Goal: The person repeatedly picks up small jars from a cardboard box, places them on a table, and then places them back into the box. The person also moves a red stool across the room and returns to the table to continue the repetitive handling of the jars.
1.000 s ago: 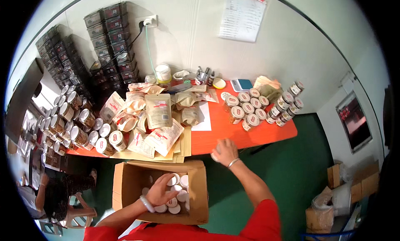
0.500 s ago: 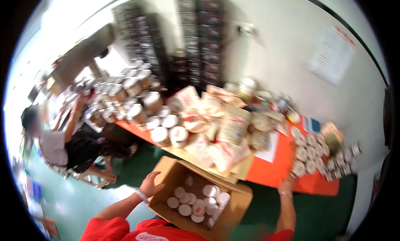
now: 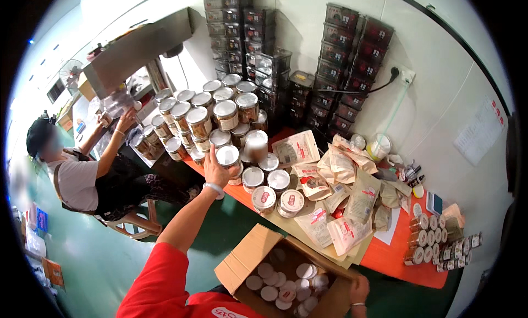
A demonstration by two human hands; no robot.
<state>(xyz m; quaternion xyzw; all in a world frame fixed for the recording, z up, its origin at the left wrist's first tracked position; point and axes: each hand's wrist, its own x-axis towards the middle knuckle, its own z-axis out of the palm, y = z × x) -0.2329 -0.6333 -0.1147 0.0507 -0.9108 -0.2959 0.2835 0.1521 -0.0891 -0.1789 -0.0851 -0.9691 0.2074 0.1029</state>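
My left hand (image 3: 217,170) reaches over the table to the near edge of the stacked jars. Its fingers and thumb are round the sides of a silver-lidded jar (image 3: 227,154). Beside it stand several white-lidded jars, two of them (image 3: 264,198) with red marks on top. An open cardboard box (image 3: 250,253) is in front of my body, holding several round white-topped pieces (image 3: 269,293). At the box's right side, my right hand (image 3: 359,289) is closed on the cardboard rim, its fingers partly hidden.
Brown pouches (image 3: 363,197) lie piled mid-table. Small jars (image 3: 421,238) stand on the orange tabletop (image 3: 396,260) at right. Dark stacked boxes (image 3: 335,65) line the wall. At left a person (image 3: 77,175) sits on a stool (image 3: 140,224), hands at a bench.
My left hand has left the box's left side and reached forward to the jars. My right hand has moved from the table's edge by the small jars to the box's right rim.
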